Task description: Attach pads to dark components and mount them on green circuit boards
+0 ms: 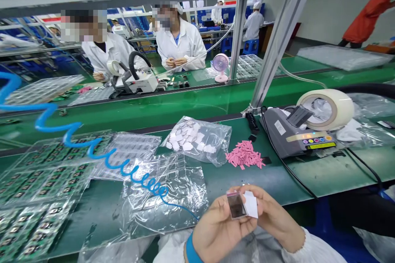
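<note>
Near the front edge of the green table, my left hand [216, 228], with a blue band at the wrist, grips a small square part [237, 205] with a dark face and a pinkish top edge. Beside it, my right hand [274, 213] pinches a white piece [251, 204] that overlaps the right side of the dark part. Both hands are close together, fingertips almost meeting. Beyond them lies a heap of pink strips [245, 154]. To its left is a clear bag [212, 135] of white pieces.
Trays of green boards [46, 189] cover the left side, with clear plastic packaging [166, 193] nearer. A blue coiled cord [114, 164] hangs across them. A grey tape dispenser [286, 133] stands at right. Two people sit across the line beyond a metal post [274, 37].
</note>
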Motion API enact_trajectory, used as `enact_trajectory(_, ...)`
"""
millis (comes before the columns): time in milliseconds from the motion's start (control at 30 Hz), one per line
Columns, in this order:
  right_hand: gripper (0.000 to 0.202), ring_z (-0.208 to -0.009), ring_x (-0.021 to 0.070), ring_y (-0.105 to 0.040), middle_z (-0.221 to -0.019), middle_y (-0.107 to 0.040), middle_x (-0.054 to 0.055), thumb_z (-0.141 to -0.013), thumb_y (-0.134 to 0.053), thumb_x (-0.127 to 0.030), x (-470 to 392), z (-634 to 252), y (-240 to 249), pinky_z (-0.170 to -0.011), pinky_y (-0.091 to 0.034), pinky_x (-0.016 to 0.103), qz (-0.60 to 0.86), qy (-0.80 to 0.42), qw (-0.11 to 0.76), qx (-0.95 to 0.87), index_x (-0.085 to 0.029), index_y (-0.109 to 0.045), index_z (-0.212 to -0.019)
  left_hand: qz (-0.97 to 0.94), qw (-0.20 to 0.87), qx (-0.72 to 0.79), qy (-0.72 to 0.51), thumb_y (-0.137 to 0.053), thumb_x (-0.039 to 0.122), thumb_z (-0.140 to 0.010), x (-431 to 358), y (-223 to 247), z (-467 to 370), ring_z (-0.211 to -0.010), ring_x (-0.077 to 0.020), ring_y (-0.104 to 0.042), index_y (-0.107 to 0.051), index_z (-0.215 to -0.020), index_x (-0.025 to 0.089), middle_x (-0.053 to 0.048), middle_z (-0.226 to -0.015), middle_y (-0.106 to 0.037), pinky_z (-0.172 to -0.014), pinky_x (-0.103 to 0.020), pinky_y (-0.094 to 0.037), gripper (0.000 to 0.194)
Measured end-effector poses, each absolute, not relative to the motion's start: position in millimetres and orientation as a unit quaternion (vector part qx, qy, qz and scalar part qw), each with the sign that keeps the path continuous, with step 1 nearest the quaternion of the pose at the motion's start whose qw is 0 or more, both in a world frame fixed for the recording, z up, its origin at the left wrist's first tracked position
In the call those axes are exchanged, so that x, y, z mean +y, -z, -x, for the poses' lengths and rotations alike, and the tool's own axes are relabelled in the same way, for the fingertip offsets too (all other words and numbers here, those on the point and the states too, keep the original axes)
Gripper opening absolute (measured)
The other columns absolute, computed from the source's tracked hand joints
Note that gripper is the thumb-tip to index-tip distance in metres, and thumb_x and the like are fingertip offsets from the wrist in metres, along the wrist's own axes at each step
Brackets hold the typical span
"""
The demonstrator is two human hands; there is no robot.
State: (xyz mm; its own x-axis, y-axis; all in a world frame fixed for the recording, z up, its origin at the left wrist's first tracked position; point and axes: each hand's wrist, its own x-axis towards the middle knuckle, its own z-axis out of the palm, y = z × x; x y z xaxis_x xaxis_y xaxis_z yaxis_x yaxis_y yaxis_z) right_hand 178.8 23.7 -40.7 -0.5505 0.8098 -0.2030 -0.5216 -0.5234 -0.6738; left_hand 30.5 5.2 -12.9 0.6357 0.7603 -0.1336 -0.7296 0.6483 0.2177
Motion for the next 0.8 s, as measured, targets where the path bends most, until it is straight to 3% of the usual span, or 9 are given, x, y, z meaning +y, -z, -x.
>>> enact_trajectory(233,0.024,-0.066,0.0123,-0.059,-0.072,-0.063,0.0,-0.073,-0.069,-0.042,38,-189,39,-0.063,-0.05,0.022,0.311,-0.794,0.476,-0.216,-0.022,-0.066,-0.085,-0.057,0.907,0.14,-0.394,-0.065,0.031,-0.077,-1,17,-23,-0.111,-0.0248,-0.056,-0.066,-0.101,0.012,-0.012,-0.119,-0.063,-0.093,-0.039,-0.042,0.031)
enact_trajectory(300,0.024,-0.07,0.0128,-0.062,-0.078,-0.066,0.002,-0.076,-0.068,-0.04,44,-196,34,-0.067,-0.052,0.022,0.369,-0.719,0.495,-0.317,-0.021,-0.066,-0.091,-0.045,0.909,0.153,-0.385,-0.065,0.031,-0.078,-3,16,-18,-0.107,-0.0227,-0.057,-0.065,-0.1,0.013,-0.012,-0.118,-0.062,-0.09,-0.039,-0.043,0.029)
enact_trajectory(433,0.027,-0.089,0.0179,-0.065,-0.098,-0.068,0.006,-0.079,-0.067,-0.033,50,-205,19,-0.078,-0.055,0.028,0.446,-0.467,0.502,-0.575,-0.024,-0.061,-0.103,-0.021,0.905,0.177,-0.386,-0.067,0.031,-0.076,-6,10,-12,-0.087,-0.0174,-0.061,-0.064,-0.099,0.012,-0.007,-0.093,-0.067,-0.083,-0.043,-0.048,0.03)
enact_trajectory(567,0.018,-0.096,0.0174,-0.064,-0.105,-0.067,0.005,-0.086,-0.057,-0.024,49,-203,-2,-0.081,-0.055,0.028,0.373,-0.326,0.436,-0.751,-0.026,-0.058,-0.104,-0.014,0.908,0.198,-0.37,-0.07,0.041,-0.072,-6,7,-14,-0.073,-0.0137,-0.059,-0.065,-0.095,0.006,-0.006,-0.077,-0.065,-0.079,-0.043,-0.049,0.042)
enact_trajectory(667,0.016,-0.099,0.0153,-0.062,-0.108,-0.066,0.004,-0.09,-0.052,-0.018,49,-200,-15,-0.084,-0.053,0.027,0.28,-0.289,0.381,-0.833,-0.024,-0.058,-0.103,0.002,0.914,0.216,-0.342,-0.066,0.051,-0.071,-5,9,-17,-0.066,-0.0115,-0.057,-0.065,-0.091,0.003,-0.004,-0.07,-0.062,-0.078,-0.041,-0.048,0.052)
enact_trajectory(800,0.019,-0.101,0.0157,-0.058,-0.107,-0.064,0.007,-0.09,-0.051,-0.014,54,-199,-24,-0.085,-0.052,0.03,0.178,-0.274,0.347,-0.879,-0.021,-0.059,-0.105,0.002,0.909,0.245,-0.336,-0.053,0.055,-0.079,-6,11,-19,-0.062,-0.0104,-0.055,-0.066,-0.081,0.006,-0.003,-0.065,-0.061,-0.078,-0.041,-0.046,0.051)
